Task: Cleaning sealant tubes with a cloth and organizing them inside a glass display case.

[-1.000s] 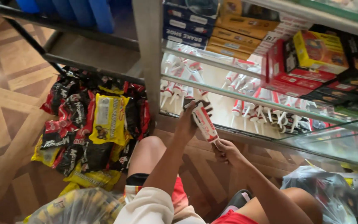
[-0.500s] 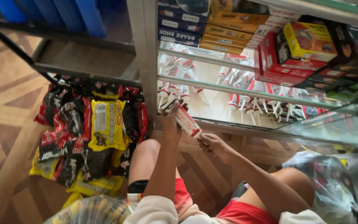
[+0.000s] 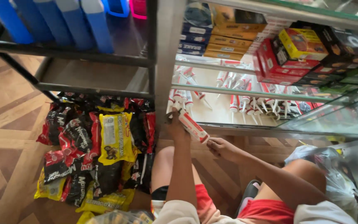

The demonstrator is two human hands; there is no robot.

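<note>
The left hand [image 3: 177, 126] grips one white and red tube [image 3: 192, 125] near its top end, fingers wrapped round it, while the right hand [image 3: 219, 147] pinches the lower end between thumb and fingertips. Held at both ends like this, the tube lies slanted and steady just in front of the glass shelf [image 3: 245, 93], at the shelf's lower left corner beside the grey upright post [image 3: 164, 62]. That is the only tube in the hands.

Behind the glass shelf lie many more tubes of the same kind [image 3: 245, 103], in rows with their nozzles pointing outward, so each can be drawn out by its end; they overlap too much for a sure count, but there are well over a dozen. To the right of them, on the same shelf unit, stand stacked red boxes [image 3: 270, 62] with one yellow box [image 3: 301, 43] on top, and dark and green boxes further right. Above the tubes sit flat blue and orange boxes [image 3: 212, 39] in a pile.

Left of the post, on the wooden floor [image 3: 5, 137], lies a heap of red, black and yellow packets [image 3: 92, 145], loosely piled under a dark metal rack [image 3: 88, 62]. Four blue upright shapes [image 3: 54, 20] stand on that rack. The person's bent knees show below the shelf, with a clear plastic bag [image 3: 336, 174] by the right one.
</note>
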